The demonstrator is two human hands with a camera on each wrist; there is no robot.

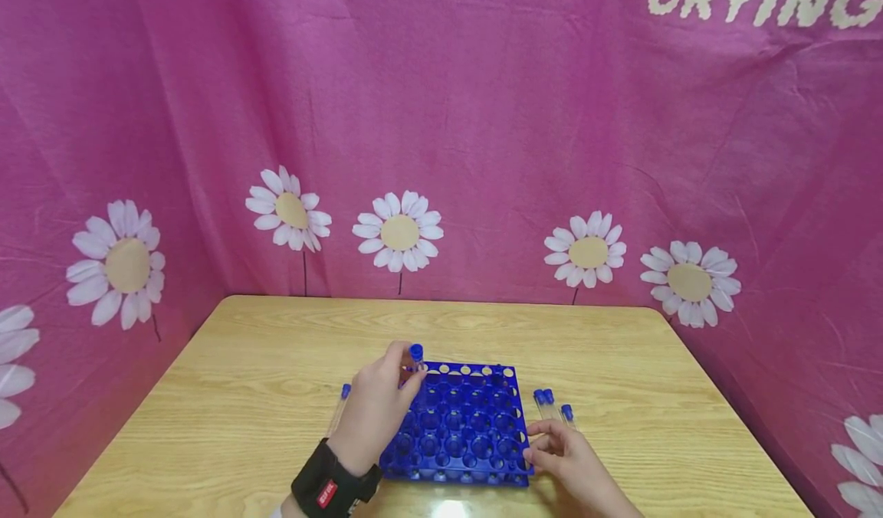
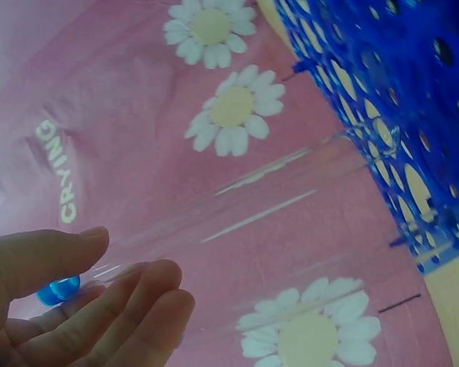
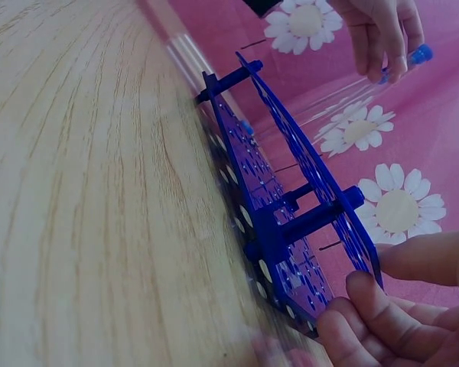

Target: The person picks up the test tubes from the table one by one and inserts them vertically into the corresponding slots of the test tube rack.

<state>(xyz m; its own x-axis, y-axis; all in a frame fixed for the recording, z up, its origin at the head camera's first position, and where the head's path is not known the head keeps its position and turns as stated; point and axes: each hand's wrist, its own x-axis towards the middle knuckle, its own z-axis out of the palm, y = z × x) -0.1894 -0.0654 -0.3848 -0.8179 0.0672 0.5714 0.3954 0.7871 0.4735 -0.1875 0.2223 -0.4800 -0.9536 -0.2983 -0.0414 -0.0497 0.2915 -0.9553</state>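
My left hand pinches a clear test tube near its blue cap. The tube's lower end meets the holed top of the blue test tube rack at its far left; whether it has entered a hole, I cannot tell. Thumb and fingers of my right hand hold the rack's near right corner, on the upper plate. In the right wrist view the rack stands on the table, its two plates joined by posts.
One blue-capped tube lies left of the rack, partly behind my left hand. Three more capped tubes lie to the right, beyond my right hand. The wooden table ends at a pink curtain with daisies.
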